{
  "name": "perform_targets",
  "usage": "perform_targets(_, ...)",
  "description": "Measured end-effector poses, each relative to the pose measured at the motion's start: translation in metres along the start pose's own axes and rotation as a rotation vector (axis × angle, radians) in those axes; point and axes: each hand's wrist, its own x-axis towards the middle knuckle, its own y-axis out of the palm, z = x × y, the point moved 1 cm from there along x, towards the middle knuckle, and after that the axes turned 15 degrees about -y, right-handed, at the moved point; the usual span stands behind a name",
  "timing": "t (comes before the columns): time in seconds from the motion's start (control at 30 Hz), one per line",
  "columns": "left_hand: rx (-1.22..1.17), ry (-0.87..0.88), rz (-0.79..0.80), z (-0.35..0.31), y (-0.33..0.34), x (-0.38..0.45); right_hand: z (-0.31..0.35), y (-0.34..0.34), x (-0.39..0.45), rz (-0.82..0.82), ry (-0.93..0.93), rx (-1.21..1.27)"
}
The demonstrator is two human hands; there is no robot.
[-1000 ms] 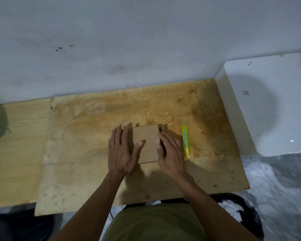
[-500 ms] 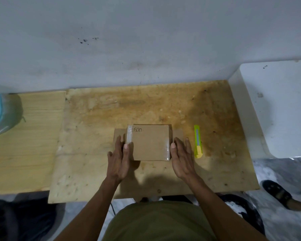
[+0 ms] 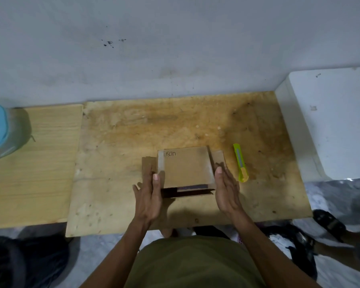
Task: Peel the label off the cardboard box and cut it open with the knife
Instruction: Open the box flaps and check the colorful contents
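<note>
Head cam | brown cardboard box (image 3: 186, 166) now lifted at near edge since 0.5 s ago, dark gap under | left hand (image 3: 149, 196) and right hand (image 3: 227, 191) flat, pressing its sides | yellow-green utility knife (image 3: 240, 162) untouched on plywood counter (image 3: 116, 163) | no cut yet

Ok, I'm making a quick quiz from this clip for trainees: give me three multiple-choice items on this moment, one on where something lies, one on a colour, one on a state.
1. Where does the knife lie?
A. to the right of the cardboard box, on the wooden board
B. on top of the box
C. in the right hand

2. What colour is the knife's body?
A. red
B. black
C. yellow-green

3. What are the hands doing?
A. both lie flat on the board, away from the box
B. the left hand and right hand are at the box's two sides
C. one hand holds the knife

Answers:
1 A, the knife lies on bare board just right of the box, apart from both hands.
2 C, its handle is bright yellow-green.
3 B, a thumb sits at each side of the box, and the knife lies untouched.
</note>
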Motion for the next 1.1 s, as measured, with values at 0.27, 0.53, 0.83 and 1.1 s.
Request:
perform_targets(0.27,-0.034,0.136,-0.134,-0.050,-0.011,0.022,0.049,-0.022,0.034,-0.162,-0.063,0.208)
perform_targets(0.53,0.056,0.139,-0.248,-0.083,-0.009,0.079,0.058,-0.024,0.105,-0.101,-0.208,0.113)
perform_targets(0.83,0.500,0.186,-0.206,-0.081,0.000,0.115,0.039,-0.005,0.128,0.047,-0.463,-0.445)
perform_targets(1.1,0.833,0.091,-0.089,-0.055,0.016,0.134,-0.009,0.012,0.143,0.318,-0.294,-0.776)
